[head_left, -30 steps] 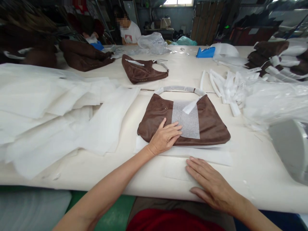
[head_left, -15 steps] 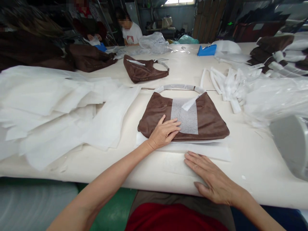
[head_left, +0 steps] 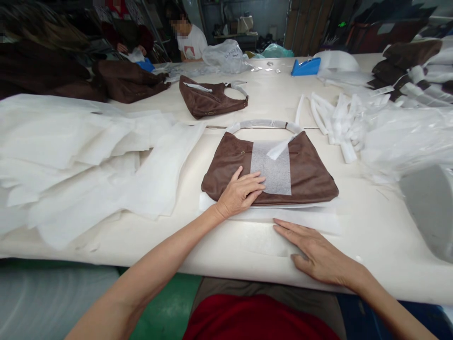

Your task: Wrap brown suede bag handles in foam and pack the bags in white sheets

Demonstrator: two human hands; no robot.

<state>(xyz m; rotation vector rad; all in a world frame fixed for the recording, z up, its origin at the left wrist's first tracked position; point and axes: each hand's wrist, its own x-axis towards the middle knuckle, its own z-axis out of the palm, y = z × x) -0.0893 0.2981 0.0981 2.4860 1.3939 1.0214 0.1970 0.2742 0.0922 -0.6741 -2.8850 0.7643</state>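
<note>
A flat brown handbag (head_left: pixel 307 175) lies on the white table (head_left: pixel 375 236) in front of me, its handle (head_left: pixel 264 124) wrapped in white and a strip of thin white paper (head_left: pixel 272 167) laid across its middle. My left hand (head_left: pixel 238 192) rests flat on the bag's lower left part, fingers spread, fingertips at the edge of the paper strip. A white sheet (head_left: pixel 311 218) sticks out from under the bag toward me. My right hand (head_left: pixel 314 252) lies flat and open on the table just below that sheet, fingertips near its edge.
Several loose white sheets (head_left: pixel 81 156) spread over the table's left side. A second brown bag (head_left: pixel 208 99) lies farther back, more brown bags (head_left: pixel 127 82) at the far left and stacked at the far right (head_left: pixel 410 61). White wrapping strips (head_left: pixel 336 123), clear plastic (head_left: pixel 403 141), a blue tape dispenser (head_left: pixel 306 66). People sit at the far end.
My right hand has slid a little forward toward the white sheet under the bag. My left hand stays on the bag. The view has shifted slightly.
</note>
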